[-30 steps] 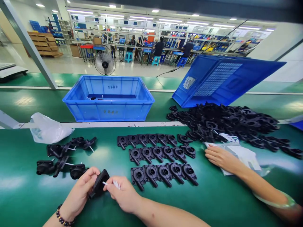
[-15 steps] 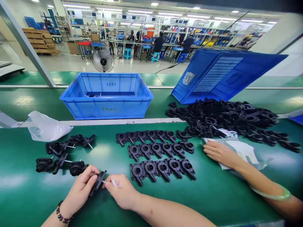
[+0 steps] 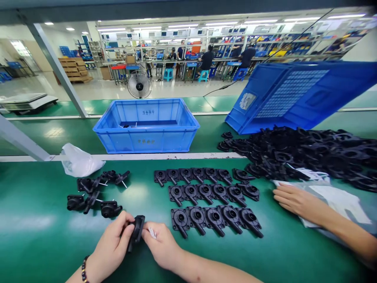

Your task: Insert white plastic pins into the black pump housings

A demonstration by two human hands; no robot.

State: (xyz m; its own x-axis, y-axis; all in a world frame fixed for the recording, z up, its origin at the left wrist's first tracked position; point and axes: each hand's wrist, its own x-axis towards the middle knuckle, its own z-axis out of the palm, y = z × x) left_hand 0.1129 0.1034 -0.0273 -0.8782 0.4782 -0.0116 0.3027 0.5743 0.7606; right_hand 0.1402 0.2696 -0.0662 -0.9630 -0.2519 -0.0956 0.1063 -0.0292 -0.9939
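My left hand (image 3: 114,239), with a beaded bracelet at the wrist, grips a black plastic pump housing (image 3: 138,230) on edge between thumb and fingers. My right hand (image 3: 163,241) is closed against the housing's right side, with thin white pins (image 3: 152,232) showing in its curled fingers. The fingertips hide whatever sits between them and the housing. Just beyond my left hand lie several similar housings (image 3: 109,208), some with a light pin sticking out. To the right, more black housings (image 3: 213,219) lie face up in three rows, their spouts slanting toward me.
A blue crate (image 3: 147,140) stands behind the rows, near a crumpled plastic bag (image 3: 79,161). At right, a tilted blue crate (image 3: 259,94) stands behind a heap of black parts (image 3: 282,153). Another person's hand (image 3: 300,202) rests on a clear bag with white contents (image 3: 341,200).
The view has swung left, shifting everything rightward in it. My right fingers have closed up to the housing, and the pin that showed between them is hidden. The housing stands more upright.
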